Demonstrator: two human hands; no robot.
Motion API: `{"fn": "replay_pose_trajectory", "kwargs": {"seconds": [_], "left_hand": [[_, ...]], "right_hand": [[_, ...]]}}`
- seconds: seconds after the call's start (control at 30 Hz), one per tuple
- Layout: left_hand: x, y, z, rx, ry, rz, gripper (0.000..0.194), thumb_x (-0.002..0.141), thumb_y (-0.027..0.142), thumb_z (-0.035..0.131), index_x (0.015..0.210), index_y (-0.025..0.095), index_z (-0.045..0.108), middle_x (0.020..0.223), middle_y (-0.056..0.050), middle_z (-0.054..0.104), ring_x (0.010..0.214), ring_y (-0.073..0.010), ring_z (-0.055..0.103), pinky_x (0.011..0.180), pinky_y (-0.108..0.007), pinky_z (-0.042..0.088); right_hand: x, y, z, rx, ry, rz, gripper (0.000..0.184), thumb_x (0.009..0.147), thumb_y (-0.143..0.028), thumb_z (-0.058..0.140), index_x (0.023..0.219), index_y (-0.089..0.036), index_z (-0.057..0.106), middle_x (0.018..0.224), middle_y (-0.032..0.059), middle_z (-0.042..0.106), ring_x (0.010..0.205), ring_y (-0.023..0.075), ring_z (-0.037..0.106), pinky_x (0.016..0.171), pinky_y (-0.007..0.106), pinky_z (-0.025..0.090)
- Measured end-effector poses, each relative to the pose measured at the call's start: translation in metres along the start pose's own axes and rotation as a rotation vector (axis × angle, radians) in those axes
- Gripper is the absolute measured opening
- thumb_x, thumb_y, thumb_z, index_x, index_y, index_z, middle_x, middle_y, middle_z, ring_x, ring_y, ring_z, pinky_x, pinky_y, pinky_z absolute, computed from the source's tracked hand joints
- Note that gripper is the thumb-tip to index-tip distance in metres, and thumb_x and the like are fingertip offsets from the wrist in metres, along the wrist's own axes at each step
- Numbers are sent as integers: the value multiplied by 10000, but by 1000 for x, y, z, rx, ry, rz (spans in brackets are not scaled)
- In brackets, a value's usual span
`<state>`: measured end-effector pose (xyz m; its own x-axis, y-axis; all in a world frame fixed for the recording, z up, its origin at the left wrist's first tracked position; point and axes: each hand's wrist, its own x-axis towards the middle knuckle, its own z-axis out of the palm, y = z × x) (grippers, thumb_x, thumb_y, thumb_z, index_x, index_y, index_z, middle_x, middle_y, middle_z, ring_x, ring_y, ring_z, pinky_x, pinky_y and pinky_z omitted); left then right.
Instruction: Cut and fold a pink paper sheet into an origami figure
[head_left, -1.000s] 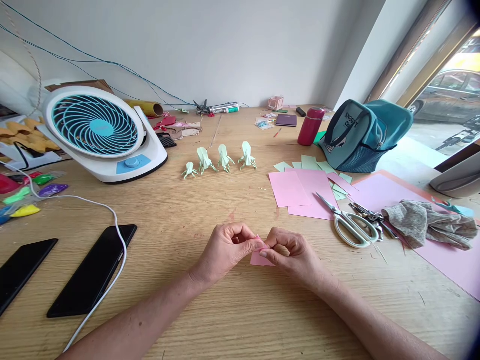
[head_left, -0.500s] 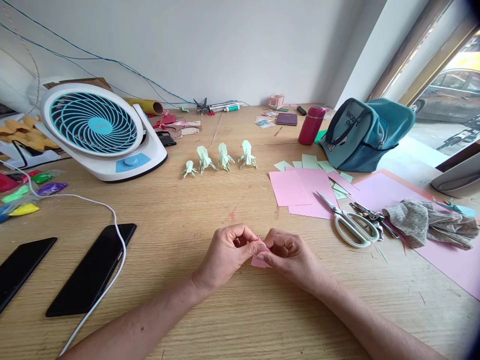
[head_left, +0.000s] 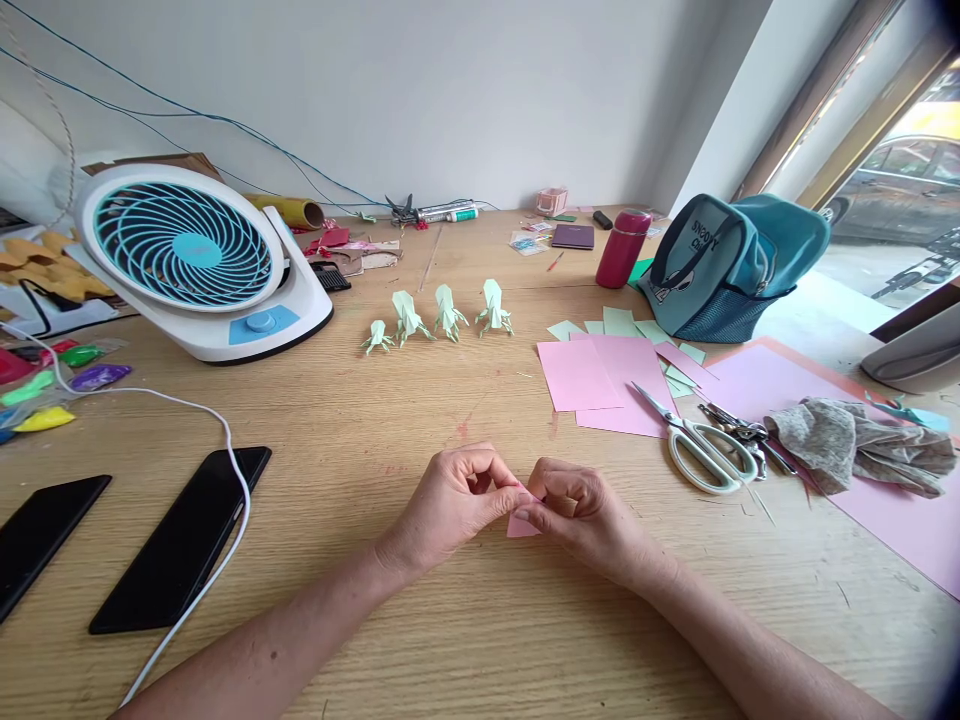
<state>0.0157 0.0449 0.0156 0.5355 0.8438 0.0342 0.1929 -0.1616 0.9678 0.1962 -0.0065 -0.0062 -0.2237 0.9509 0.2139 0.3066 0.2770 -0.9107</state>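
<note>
- Pink paper piece (head_left: pixel 523 528), narrowly pinched by left hand (head_left: pixel 450 505) and right hand (head_left: pixel 600 520): apparently unfinished, mostly hidden.
- Toward back edge of desk (head_left: pixel 337 420): pale-green folded-paper figures (head_left: pixel 450 312), seemingly finished.

Both hands (head_left: pixel 517 510) pinching, fingertips together

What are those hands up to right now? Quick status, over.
Left hand and right hand both pinching small pink paper. Scissors off to the right, clear of both hands.
</note>
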Motion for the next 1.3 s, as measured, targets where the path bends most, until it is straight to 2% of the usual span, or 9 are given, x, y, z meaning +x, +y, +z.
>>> {"fn": "replay_pose_trajectory", "kwargs": {"seconds": [0.3,0.63,0.9,1.13,1.3], "left_hand": [[0,8,0,-45,-15,-137,216,706,278,778,626,133,640,612,16,572,560,-87,425,516,-221,305],[-3,7,3,-105,15,-157,249,683,257,792,594,132,595,591,23,582,552,-75,449,518,-198,336],[-1,5,2,-80,-4,0,271,726,220,759,586,139,543,595,41,529,549,-65,439,508,-182,338],[-3,12,0,143,14,142,255,821,230,692,614,144,571,636,21,521,582,-83,439,514,-197,327],[-5,12,1,255,21,258,252,891,187,592,648,154,534,671,17,507,602,-91,434,540,-211,329]], "right_hand": [[-1,0,-1,-51,-30,-24,343,941,-376,606,665,-174,599,685,-10,528,601,100,478,553,229,348],[-2,1,-1,-46,-38,-31,373,942,-363,604,626,-177,538,675,-16,515,595,95,473,553,226,344],[-3,1,-1,-35,-43,-29,345,933,-350,618,641,-176,556,683,-20,510,602,94,472,557,222,347],[-3,-3,0,-13,-19,-24,335,926,-362,626,651,-177,577,678,-22,510,597,91,476,554,215,358],[-2,-3,2,-5,-11,-7,325,916,-370,633,661,-176,578,674,-23,505,590,92,474,546,213,362]]}}
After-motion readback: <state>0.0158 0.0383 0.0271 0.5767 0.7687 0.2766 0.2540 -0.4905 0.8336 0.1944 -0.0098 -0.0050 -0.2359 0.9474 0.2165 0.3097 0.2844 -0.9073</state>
